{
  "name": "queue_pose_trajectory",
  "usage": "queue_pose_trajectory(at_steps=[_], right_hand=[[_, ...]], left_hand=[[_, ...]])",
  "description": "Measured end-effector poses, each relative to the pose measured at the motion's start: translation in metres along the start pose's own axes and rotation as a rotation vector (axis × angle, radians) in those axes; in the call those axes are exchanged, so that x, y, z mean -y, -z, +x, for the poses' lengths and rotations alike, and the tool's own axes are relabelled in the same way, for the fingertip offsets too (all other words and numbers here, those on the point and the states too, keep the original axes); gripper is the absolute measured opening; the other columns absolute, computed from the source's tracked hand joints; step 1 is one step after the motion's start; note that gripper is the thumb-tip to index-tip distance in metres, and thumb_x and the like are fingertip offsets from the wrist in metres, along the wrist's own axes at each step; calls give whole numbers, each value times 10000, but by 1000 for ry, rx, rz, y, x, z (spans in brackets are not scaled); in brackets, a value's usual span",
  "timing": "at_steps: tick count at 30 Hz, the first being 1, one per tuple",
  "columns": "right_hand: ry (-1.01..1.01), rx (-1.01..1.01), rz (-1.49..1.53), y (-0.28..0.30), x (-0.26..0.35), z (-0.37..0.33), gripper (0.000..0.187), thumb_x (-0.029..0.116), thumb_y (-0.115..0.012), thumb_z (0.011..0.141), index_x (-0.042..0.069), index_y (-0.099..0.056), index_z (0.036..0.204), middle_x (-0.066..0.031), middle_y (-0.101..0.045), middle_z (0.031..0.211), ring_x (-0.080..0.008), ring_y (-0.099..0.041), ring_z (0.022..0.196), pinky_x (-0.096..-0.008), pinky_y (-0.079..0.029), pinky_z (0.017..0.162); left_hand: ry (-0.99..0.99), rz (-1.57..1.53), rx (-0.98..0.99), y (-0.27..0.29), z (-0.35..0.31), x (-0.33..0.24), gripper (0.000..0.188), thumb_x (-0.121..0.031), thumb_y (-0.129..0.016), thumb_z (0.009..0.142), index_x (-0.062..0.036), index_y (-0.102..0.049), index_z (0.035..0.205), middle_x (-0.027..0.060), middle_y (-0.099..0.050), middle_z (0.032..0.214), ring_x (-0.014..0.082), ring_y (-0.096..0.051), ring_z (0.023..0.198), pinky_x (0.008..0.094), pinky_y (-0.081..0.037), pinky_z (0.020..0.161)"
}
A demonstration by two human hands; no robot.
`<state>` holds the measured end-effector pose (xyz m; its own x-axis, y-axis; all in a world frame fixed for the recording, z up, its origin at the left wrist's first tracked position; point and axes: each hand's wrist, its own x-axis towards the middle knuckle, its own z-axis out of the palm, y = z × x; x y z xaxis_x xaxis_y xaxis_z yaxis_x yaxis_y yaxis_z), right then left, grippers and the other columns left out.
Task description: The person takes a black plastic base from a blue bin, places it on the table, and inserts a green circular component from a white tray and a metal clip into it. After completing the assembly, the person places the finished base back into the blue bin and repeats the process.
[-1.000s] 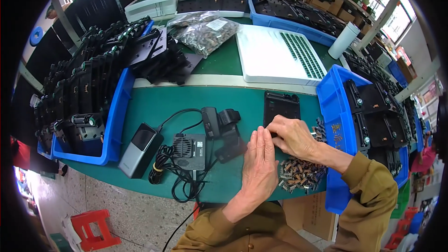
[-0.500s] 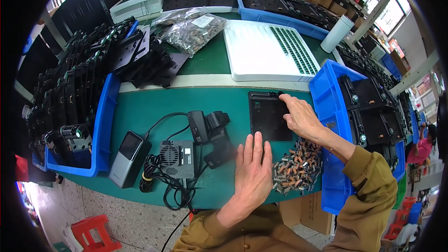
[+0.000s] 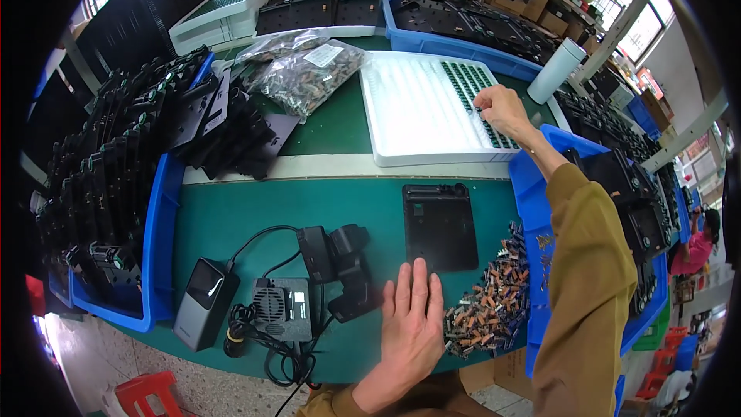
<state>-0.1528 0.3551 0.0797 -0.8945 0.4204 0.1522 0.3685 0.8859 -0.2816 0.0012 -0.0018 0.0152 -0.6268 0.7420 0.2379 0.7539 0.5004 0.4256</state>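
Green mat (image 3: 220, 212): 1 black panel (image 3: 441, 228) lying flat, 2 hands apart.
Far left of panel: blue bin (image 3: 160, 243) packed with stacked black units (image 3: 100, 177). Nearer, lower left: grey box (image 3: 202, 309). At panel's lower edge: left hand (image 3: 414, 336), palm down, fingers straight, slightly spread, gripping nothing; contact with panel unclear. Beyond panel: white tray (image 3: 409, 108). Beyond, to panel's right: right hand (image 3: 503, 113) at tray's green parts (image 3: 459, 81), fingers curled close; cannot tell if any held. Lower right of panel: heap of small pieces (image 3: 490, 301).
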Motion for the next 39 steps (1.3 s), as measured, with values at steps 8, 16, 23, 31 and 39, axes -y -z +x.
queue_pose_trajectory(at_steps=[8,16,23,31,39], right_hand=[[189,-164,-197,-39,1,18,84,10,-588,714,53,-629,774,-137,-664,818,-342,-628,809,-461,-461,652],[233,-233,-282,-45,8,15,73,16,-536,804,37,-606,809,-170,-638,863,-368,-637,845,-469,-498,704],[314,-220,-343,-48,-5,21,69,5,-532,801,16,-599,815,-191,-631,873,-388,-640,822,-478,-510,695],[150,-284,-45,4,1,34,67,50,-626,722,25,-592,774,-190,-665,830,-402,-645,817,-481,-495,714],[-39,346,576,21,49,-68,202,-24,-675,729,-32,-669,930,-35,-624,689,-75,-562,587,-216,-437,520]], left_hand=[[16,-41,20,3,2,1,488,-114,-604,831,53,-519,1282,271,-397,1436,424,-374,1340,535,-253,1100],[2,-18,30,2,1,0,489,-127,-612,829,51,-526,1276,263,-396,1439,413,-367,1348,525,-230,1113],[6,7,42,0,1,-1,520,-150,-628,822,46,-518,1291,255,-394,1445,402,-353,1362,518,-213,1121],[15,-9,74,2,3,-1,555,-150,-650,814,48,-500,1311,250,-366,1467,403,-319,1384,525,-208,1125],[27,-6,29,-4,0,4,541,-136,-641,823,53,-495,1308,253,-364,1464,411,-333,1368,536,-245,1112]])
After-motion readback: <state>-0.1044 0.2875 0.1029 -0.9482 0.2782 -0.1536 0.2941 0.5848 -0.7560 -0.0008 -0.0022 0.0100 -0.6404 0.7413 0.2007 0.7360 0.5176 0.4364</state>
